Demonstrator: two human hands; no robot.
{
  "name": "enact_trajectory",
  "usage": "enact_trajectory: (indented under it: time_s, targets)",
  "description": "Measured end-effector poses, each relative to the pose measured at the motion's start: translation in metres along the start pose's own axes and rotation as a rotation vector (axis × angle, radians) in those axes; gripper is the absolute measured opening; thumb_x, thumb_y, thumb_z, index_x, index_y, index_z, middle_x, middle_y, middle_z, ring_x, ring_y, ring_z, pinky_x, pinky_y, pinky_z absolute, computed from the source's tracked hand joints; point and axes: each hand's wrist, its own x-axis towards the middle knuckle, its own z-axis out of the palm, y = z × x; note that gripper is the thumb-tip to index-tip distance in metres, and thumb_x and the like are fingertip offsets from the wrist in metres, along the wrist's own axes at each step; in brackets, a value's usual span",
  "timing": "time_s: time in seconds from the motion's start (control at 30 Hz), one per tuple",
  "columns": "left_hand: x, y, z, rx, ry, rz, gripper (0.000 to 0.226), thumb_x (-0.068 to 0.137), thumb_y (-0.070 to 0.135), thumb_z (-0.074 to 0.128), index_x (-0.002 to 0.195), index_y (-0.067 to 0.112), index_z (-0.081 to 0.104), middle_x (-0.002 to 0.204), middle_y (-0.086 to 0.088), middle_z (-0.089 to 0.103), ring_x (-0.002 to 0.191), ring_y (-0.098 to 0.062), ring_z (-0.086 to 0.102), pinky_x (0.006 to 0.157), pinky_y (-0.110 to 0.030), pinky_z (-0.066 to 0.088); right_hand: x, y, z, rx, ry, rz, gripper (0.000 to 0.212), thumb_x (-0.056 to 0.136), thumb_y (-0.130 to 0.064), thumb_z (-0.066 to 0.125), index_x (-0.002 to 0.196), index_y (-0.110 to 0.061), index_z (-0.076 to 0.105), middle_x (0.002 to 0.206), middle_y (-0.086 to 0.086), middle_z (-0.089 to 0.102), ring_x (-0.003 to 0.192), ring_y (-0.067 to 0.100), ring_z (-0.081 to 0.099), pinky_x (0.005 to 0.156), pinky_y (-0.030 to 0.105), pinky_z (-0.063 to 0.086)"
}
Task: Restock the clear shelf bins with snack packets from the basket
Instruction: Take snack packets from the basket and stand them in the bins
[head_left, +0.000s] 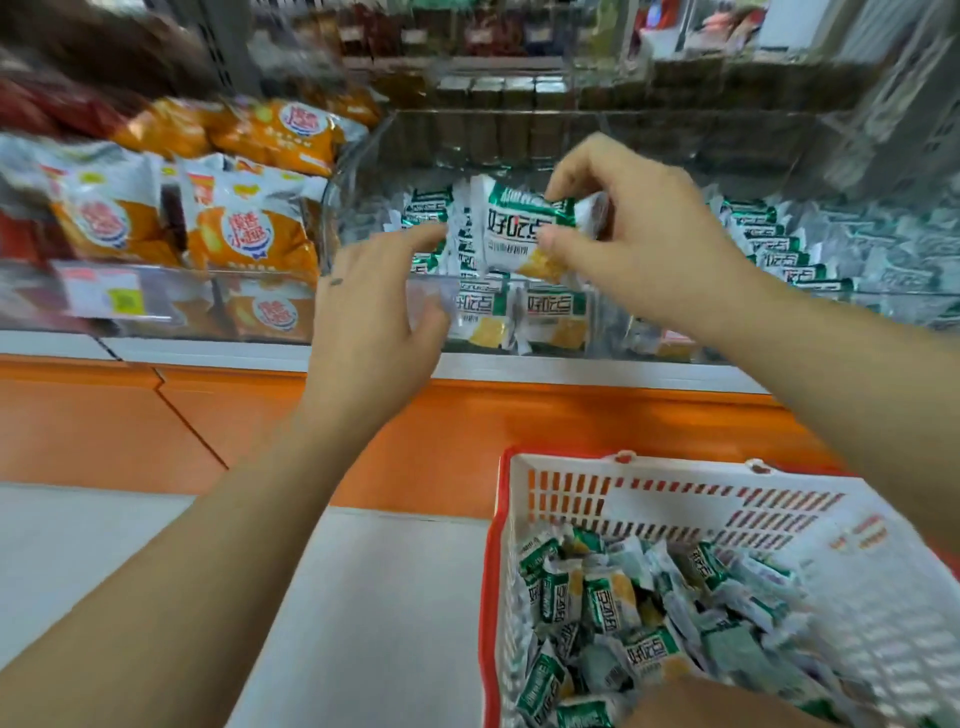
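My right hand (628, 234) pinches a green-and-white snack packet (519, 228) between thumb and fingers, holding it upright over the clear shelf bin (358, 156). Inside the bin stand several packets of the same kind (550, 312), lined up along the front and at the right. My left hand (374, 306) hovers at the bin's front wall just left of the held packet, fingers loosely spread and holding nothing. The white basket with a red rim (649, 499) sits at the lower right, with a loose heap of the same packets (623, 613) in it.
A neighbouring clear bin at the left holds orange-and-white snack bags (249, 228). An orange shelf front (208, 415) runs below the bins. Higher shelves with dark packets (493, 98) stand behind. Pale floor (363, 597) lies left of the basket.
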Motion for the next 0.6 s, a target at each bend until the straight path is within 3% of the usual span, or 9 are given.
enact_trajectory:
  time_s: [0.07,0.17,0.23,0.3,0.43,0.5,0.6]
  targets:
    - [0.020,-0.003,-0.006,0.091,-0.129,0.041,0.065,0.081,0.026,0.050,0.144,0.026,0.035,0.138,0.000,0.049,0.128,-0.026,0.039,0.104,-0.047,0.034,0.020,0.004,0.008,-0.024,-0.017,0.054,0.019,0.089,-0.028,0.063,0.102,-0.022,0.051,0.095,-0.004,0.054,0.067,0.001,0.044,0.058,0.020,0.025]
    - [0.041,-0.010,-0.004,0.185,-0.302,0.086,0.079,0.082,0.026,0.060,0.150,0.029,0.019,0.150,-0.001,0.036,0.136,-0.027,0.032,0.109,-0.051,0.028,0.042,0.013,0.029,-0.075,-0.124,0.111,0.026,0.090,-0.028,0.063,0.112,-0.018,0.053,0.108,-0.005,0.052,0.090,0.010,0.050,0.069,0.018,0.027]
    - [0.048,-0.016,-0.001,0.224,-0.338,0.109,0.087,0.081,0.032,0.063,0.151,0.031,0.012,0.154,0.002,0.028,0.140,-0.025,0.027,0.111,-0.051,0.026,0.054,0.017,0.039,-0.092,-0.227,0.139,0.029,0.090,-0.028,0.063,0.115,-0.017,0.053,0.124,0.000,0.054,0.110,0.016,0.051,0.081,0.022,0.034]
    - [0.053,-0.020,0.002,0.249,-0.337,0.130,0.090,0.080,0.037,0.064,0.151,0.032,0.008,0.155,0.002,0.027,0.141,-0.022,0.026,0.111,-0.049,0.025,0.064,0.019,0.045,-0.117,-0.383,0.173,0.034,0.091,-0.029,0.062,0.121,-0.016,0.052,0.131,0.002,0.051,0.114,0.017,0.050,0.086,0.023,0.036]
    - [0.053,-0.026,0.008,0.338,-0.400,0.186,0.075,0.079,0.055,0.050,0.147,0.034,0.028,0.147,0.007,0.040,0.137,-0.015,0.030,0.110,-0.039,0.016,0.071,0.021,0.049,-0.126,-0.596,0.219,0.029,0.094,-0.030,0.057,0.115,-0.012,0.061,0.117,0.001,0.060,0.104,0.019,0.056,0.083,0.028,0.041]
    - [0.049,-0.029,0.012,0.376,-0.382,0.237,0.068,0.075,0.058,0.044,0.139,0.035,0.043,0.140,0.011,0.047,0.132,-0.012,0.036,0.109,-0.039,0.016,0.071,0.020,0.049,-0.089,-0.650,0.239,0.028,0.096,-0.030,0.052,0.113,-0.010,0.060,0.099,0.002,0.061,0.083,0.017,0.053,0.071,0.029,0.040]
    - [0.047,-0.032,0.016,0.365,-0.318,0.270,0.059,0.075,0.057,0.047,0.128,0.033,0.055,0.130,0.011,0.056,0.125,-0.014,0.044,0.106,-0.040,0.020,0.070,0.016,0.051,-0.073,-0.698,0.262,0.025,0.100,-0.027,0.043,0.117,-0.012,0.052,0.072,-0.004,0.045,0.062,0.012,0.036,0.055,0.027,0.028]
